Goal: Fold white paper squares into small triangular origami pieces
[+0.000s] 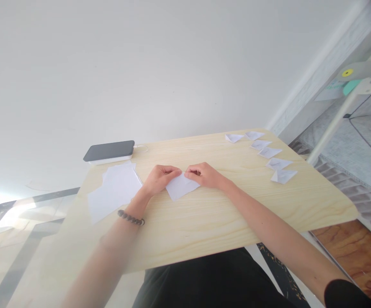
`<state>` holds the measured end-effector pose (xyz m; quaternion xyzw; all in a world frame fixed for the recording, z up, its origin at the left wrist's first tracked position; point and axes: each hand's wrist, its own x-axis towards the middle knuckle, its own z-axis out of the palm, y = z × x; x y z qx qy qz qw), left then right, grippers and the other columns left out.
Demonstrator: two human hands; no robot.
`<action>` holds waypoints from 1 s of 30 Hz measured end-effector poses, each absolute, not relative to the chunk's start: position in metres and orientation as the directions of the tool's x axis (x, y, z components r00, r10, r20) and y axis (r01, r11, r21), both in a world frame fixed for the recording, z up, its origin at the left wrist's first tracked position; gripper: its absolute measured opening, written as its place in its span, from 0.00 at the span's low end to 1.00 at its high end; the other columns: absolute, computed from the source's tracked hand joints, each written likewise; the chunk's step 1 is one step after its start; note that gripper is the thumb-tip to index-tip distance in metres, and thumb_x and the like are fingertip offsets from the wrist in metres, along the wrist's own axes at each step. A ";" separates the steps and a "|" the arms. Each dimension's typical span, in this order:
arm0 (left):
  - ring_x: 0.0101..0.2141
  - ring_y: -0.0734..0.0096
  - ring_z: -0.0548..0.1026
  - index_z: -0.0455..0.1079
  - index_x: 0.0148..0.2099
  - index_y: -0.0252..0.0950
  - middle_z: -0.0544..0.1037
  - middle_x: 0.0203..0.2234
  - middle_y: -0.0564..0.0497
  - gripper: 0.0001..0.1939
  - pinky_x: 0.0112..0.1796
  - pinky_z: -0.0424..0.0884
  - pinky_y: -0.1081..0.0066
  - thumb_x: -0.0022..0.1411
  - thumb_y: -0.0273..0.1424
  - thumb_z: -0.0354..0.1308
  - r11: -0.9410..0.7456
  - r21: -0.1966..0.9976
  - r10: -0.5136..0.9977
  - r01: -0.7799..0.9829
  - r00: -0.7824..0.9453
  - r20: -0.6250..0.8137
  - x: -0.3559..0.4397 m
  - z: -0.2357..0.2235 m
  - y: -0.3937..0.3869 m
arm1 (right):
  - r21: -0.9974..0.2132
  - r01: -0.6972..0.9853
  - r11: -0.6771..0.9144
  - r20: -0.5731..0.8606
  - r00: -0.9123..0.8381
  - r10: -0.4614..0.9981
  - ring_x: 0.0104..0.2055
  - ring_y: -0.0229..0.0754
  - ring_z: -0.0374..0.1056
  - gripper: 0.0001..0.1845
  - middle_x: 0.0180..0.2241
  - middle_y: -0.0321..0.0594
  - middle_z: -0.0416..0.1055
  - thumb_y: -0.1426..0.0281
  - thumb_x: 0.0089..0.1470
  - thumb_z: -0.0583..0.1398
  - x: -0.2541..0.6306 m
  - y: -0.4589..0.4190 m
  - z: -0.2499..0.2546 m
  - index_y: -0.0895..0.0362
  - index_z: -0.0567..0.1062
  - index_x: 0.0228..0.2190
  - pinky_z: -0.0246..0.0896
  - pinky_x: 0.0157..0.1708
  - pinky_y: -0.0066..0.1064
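Note:
A small white sheet of paper [181,187] lies at the middle of the table, between my two hands. My left hand [160,179] pinches its upper left edge with thumb and finger. At the upper right edge my right hand [205,175] also pinches the paper, fingertips close to those of the left. My fingers cover part of the sheet, so I cannot tell how its far edge is folded. Several folded white paper shapes [269,152] stand in a curved row toward the right back of the table.
Loose white sheets [117,188] overlap on the left of the wooden table [224,222]. Behind them is a dark-topped, white-sided device [110,151] with a white cable [141,148]. A white wall [172,77] rises behind the table. A pale pole [331,124] stands at the right.

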<state>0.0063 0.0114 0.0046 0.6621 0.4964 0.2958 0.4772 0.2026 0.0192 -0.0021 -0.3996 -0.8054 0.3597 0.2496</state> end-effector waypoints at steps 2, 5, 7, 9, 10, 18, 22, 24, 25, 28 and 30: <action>0.23 0.75 0.65 0.73 0.32 0.31 0.72 0.23 0.51 0.17 0.22 0.58 0.77 0.53 0.41 0.53 -0.068 0.915 0.932 0.397 0.354 -0.084 0.006 0.004 0.011 | -0.758 0.484 0.436 0.117 -0.557 0.822 0.22 0.31 0.53 0.12 0.19 0.32 0.60 0.64 0.50 0.52 0.200 0.018 -0.004 0.59 0.68 0.23 0.45 0.22 0.24; 0.22 0.75 0.65 0.73 0.32 0.31 0.72 0.22 0.51 0.18 0.21 0.58 0.77 0.53 0.40 0.51 -0.092 0.896 0.925 0.434 0.370 -0.084 0.005 0.001 0.012 | -0.772 0.475 0.423 0.084 -0.583 0.808 0.22 0.31 0.53 0.12 0.20 0.32 0.61 0.65 0.51 0.51 0.203 0.019 -0.006 0.59 0.68 0.24 0.45 0.22 0.24; 0.21 0.76 0.64 0.73 0.31 0.30 0.71 0.21 0.51 0.18 0.21 0.58 0.76 0.53 0.40 0.51 -0.115 0.885 0.918 0.452 0.390 -0.080 0.003 0.000 0.013 | -0.791 0.454 0.411 0.065 -0.606 0.793 0.23 0.31 0.54 0.12 0.21 0.33 0.62 0.64 0.51 0.51 0.206 0.021 -0.004 0.59 0.68 0.24 0.46 0.23 0.24; 0.21 0.76 0.63 0.72 0.29 0.31 0.70 0.20 0.52 0.17 0.21 0.57 0.76 0.53 0.39 0.50 -0.140 0.876 0.903 0.461 0.422 -0.078 0.001 0.000 0.014 | -0.808 0.435 0.397 0.044 -0.627 0.777 0.24 0.31 0.54 0.12 0.22 0.33 0.62 0.64 0.50 0.52 0.209 0.023 -0.003 0.59 0.69 0.25 0.47 0.23 0.24; 0.20 0.77 0.63 0.72 0.28 0.31 0.70 0.20 0.52 0.17 0.21 0.57 0.76 0.53 0.39 0.50 -0.153 0.873 0.894 0.464 0.441 -0.078 0.000 0.000 0.014 | -0.815 0.428 0.390 0.033 -0.638 0.770 0.24 0.32 0.55 0.12 0.22 0.33 0.62 0.64 0.50 0.52 0.210 0.023 -0.002 0.59 0.69 0.24 0.47 0.24 0.24; 0.23 0.75 0.65 0.72 0.30 0.32 0.71 0.22 0.52 0.15 0.22 0.59 0.76 0.53 0.39 0.51 -0.191 0.869 0.856 0.455 0.511 -0.079 0.003 0.002 0.013 | -0.804 0.439 0.402 0.037 -0.638 0.769 0.23 0.31 0.53 0.12 0.21 0.32 0.61 0.64 0.50 0.52 0.208 0.021 -0.001 0.59 0.69 0.23 0.46 0.23 0.24; 0.22 0.76 0.64 0.72 0.29 0.32 0.70 0.22 0.52 0.16 0.22 0.58 0.76 0.53 0.39 0.51 -0.188 0.877 0.859 0.442 0.507 -0.072 0.002 0.000 0.014 | -0.795 0.445 0.411 0.040 -0.639 0.768 0.22 0.31 0.51 0.12 0.19 0.31 0.58 0.65 0.50 0.51 0.208 0.021 -0.002 0.59 0.68 0.22 0.44 0.22 0.24; 0.20 0.77 0.63 0.70 0.27 0.31 0.68 0.20 0.53 0.16 0.20 0.57 0.76 0.53 0.40 0.51 -0.162 0.885 0.866 0.437 0.492 -0.084 0.000 0.000 0.015 | -0.811 0.442 0.383 0.008 -0.647 0.762 0.22 0.31 0.50 0.12 0.19 0.31 0.57 0.65 0.50 0.51 0.210 0.022 -0.001 0.59 0.68 0.22 0.43 0.21 0.24; 0.19 0.78 0.62 0.69 0.26 0.31 0.67 0.18 0.53 0.16 0.20 0.56 0.76 0.54 0.40 0.50 -0.147 0.890 0.869 0.432 0.486 -0.092 -0.002 0.000 0.016 | -0.819 0.439 0.370 -0.006 -0.651 0.759 0.21 0.30 0.50 0.12 0.19 0.31 0.56 0.65 0.50 0.51 0.212 0.023 -0.001 0.59 0.67 0.22 0.43 0.21 0.24; 0.18 0.79 0.60 0.67 0.24 0.31 0.65 0.17 0.54 0.17 0.19 0.54 0.76 0.54 0.40 0.50 -0.119 0.901 0.869 0.417 0.482 -0.109 -0.005 0.001 0.016 | -0.833 0.431 0.347 -0.033 -0.665 0.746 0.21 0.30 0.49 0.12 0.19 0.31 0.56 0.65 0.49 0.52 0.217 0.026 0.001 0.59 0.67 0.22 0.43 0.21 0.24; 0.17 0.79 0.59 0.67 0.23 0.31 0.65 0.16 0.54 0.17 0.18 0.54 0.76 0.54 0.39 0.51 -0.105 0.906 0.868 0.409 0.483 -0.118 -0.006 0.003 0.016 | -0.836 0.431 0.339 -0.047 -0.672 0.739 0.21 0.31 0.49 0.11 0.19 0.31 0.56 0.66 0.48 0.52 0.219 0.027 0.003 0.59 0.67 0.21 0.43 0.21 0.25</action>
